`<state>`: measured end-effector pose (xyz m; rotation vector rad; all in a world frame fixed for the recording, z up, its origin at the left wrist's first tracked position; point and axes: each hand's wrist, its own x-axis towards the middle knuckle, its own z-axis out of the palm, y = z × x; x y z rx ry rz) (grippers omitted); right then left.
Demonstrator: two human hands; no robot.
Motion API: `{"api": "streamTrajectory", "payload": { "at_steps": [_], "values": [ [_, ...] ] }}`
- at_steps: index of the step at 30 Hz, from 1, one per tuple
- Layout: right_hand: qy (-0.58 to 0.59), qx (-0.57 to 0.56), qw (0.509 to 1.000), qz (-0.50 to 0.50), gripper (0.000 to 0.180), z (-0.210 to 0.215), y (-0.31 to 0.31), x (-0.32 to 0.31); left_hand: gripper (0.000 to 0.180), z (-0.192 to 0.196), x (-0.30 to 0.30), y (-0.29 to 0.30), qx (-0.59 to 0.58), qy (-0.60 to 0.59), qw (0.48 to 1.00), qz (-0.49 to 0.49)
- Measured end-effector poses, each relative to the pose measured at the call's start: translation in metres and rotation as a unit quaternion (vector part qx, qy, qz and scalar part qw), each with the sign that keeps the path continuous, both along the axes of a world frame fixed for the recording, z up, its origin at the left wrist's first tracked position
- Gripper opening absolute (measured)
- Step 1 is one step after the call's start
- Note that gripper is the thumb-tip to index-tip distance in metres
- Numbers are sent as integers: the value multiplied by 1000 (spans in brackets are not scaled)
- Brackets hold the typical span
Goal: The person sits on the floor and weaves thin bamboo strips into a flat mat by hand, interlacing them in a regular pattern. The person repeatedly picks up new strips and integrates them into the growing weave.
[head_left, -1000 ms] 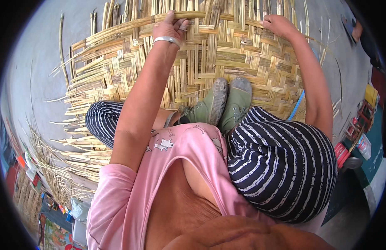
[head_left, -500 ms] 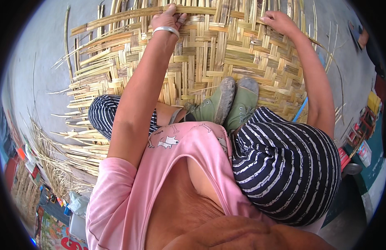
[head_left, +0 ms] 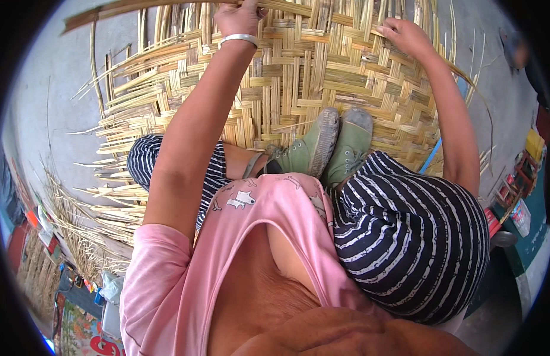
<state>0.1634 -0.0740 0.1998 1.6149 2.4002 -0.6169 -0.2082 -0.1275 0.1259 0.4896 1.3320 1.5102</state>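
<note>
A large woven mat (head_left: 293,77) of split pale reeds lies on the floor under my green shoes, with loose strip ends sticking out around its edges. My left hand (head_left: 237,20) is closed on a long flat reed strip (head_left: 100,14) near the mat's far part. The strip's left end rises clear of the weave, while its right part runs in among the upright reeds. Farther right, my right hand (head_left: 407,38) is closed at the weave, with thumb and forefinger pinching the end of a reed strip there.
A pile of thin loose reeds (head_left: 88,228) lies left of the mat. A blue strip (head_left: 430,155) shows beside my right knee. Red and yellow items (head_left: 512,184) stand at the far right, near another person's foot (head_left: 517,54). Bags and boxes (head_left: 110,291) sit at the lower left.
My left hand has moved farther away and lifted the reed strip, whose left end swung up and outward. My right hand has shifted slightly right and stays at the weave.
</note>
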Motion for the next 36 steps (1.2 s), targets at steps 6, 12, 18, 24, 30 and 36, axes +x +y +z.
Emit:
{"api": "streamTrajectory", "payload": {
  "at_steps": [6,12,18,24,30,36],
  "values": [
    [-33,-3,999,5,44,34,-14,-17,13,-28,11,1,103,357,928,40],
    [-49,19,998,44,43,6,2,-2,13,2,14,-32,9,6,999,44],
    [-77,-52,994,66,43,10,13,0,18,41,14,-59,-60,-69,991,93],
    [-100,-19,992,74,39,-8,11,-11,24,30,1,-41,-131,-144,978,68],
    [-214,125,954,171,26,30,-6,-60,25,19,-36,-52,-119,-267,953,79],
    [175,129,961,169,29,7,-38,-175,30,26,-57,-67,-89,-261,961,14]
  ]
}}
